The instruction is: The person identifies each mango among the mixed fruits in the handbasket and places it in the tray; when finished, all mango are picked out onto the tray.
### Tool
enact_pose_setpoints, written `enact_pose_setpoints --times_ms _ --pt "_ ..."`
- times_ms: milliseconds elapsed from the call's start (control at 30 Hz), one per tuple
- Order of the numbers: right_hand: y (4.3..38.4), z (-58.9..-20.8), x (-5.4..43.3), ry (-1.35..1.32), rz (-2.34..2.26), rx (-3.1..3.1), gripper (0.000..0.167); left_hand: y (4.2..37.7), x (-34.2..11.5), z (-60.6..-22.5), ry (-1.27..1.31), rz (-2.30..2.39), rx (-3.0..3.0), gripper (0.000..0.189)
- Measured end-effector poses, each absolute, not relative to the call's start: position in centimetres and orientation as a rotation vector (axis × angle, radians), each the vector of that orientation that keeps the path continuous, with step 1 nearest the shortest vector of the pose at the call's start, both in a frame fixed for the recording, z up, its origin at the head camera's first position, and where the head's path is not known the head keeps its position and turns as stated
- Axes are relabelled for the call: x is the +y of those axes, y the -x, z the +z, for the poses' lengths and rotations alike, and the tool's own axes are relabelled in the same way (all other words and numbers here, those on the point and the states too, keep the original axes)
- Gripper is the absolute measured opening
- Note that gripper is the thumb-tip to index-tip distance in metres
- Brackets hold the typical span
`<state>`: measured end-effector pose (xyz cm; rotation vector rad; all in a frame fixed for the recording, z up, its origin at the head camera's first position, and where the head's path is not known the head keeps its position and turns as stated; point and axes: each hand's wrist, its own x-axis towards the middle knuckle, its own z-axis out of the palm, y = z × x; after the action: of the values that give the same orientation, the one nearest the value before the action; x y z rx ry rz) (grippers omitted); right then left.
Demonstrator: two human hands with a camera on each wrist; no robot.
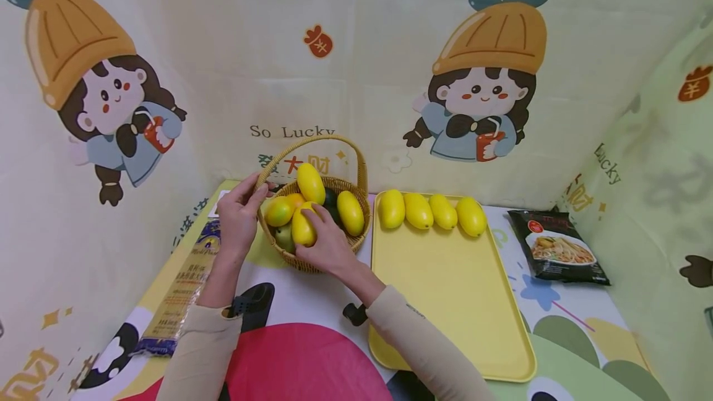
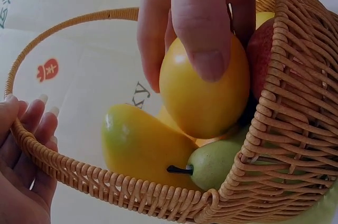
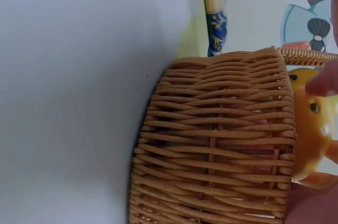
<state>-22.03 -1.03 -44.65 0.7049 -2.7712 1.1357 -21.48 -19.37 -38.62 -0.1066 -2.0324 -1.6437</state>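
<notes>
A wicker basket with an arched handle stands near the back wall. My left hand holds the handle at its left foot, thumb and fingers about it. Inside the basket, my right hand grips a yellow mango, with fingers over its top and sides in the left wrist view. Around it lie more yellow mangoes, a yellow-green mango, a green pear with a dark stem, and a red fruit partly hidden by the basket wall. Dark green fruit sits behind the hand.
Right of the basket lies a yellow tray, with several yellow mangoes in a row along its back edge. A black noodle packet is farther right. A long pasta packet lies left, beside the left forearm. Printed cloth walls enclose the table.
</notes>
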Motion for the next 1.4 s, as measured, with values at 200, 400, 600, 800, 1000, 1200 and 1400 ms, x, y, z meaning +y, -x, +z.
enact_pose_setpoints --times_ms 200,400,600,800,1000,1200,1400 --pt "21.8 -44.4 -0.1 -0.705 1.167 -2.711 0.07 21.6 -19.3 -38.7 0.106 -1.637 -2.036 0.035" --pt "21.7 -44.3 1.6 -0.734 1.171 -2.631 0.068 21.8 -19.2 -38.8 0.118 -1.636 -2.034 0.036" --pt "21.5 -44.5 3.8 -0.742 1.21 -2.548 0.068 21.8 -19.2 -38.8 0.121 -1.64 -2.039 0.036" --pt "21.4 -44.8 5.9 -0.702 1.189 -2.523 0.068 22.0 -19.0 -38.8 0.148 -1.64 -2.033 0.035" --pt "21.2 -45.3 7.9 -0.679 1.197 -2.486 0.068 21.8 -19.1 -38.8 0.113 -1.664 -2.03 0.036" --pt "20.7 -45.7 10.2 -0.59 1.201 -2.502 0.067 21.8 -19.3 -39.0 0.111 -1.659 -2.02 0.036" --pt "20.0 -46.3 12.5 -0.533 1.187 -2.498 0.067 21.8 -19.5 -39.1 0.114 -1.642 -2.017 0.035"
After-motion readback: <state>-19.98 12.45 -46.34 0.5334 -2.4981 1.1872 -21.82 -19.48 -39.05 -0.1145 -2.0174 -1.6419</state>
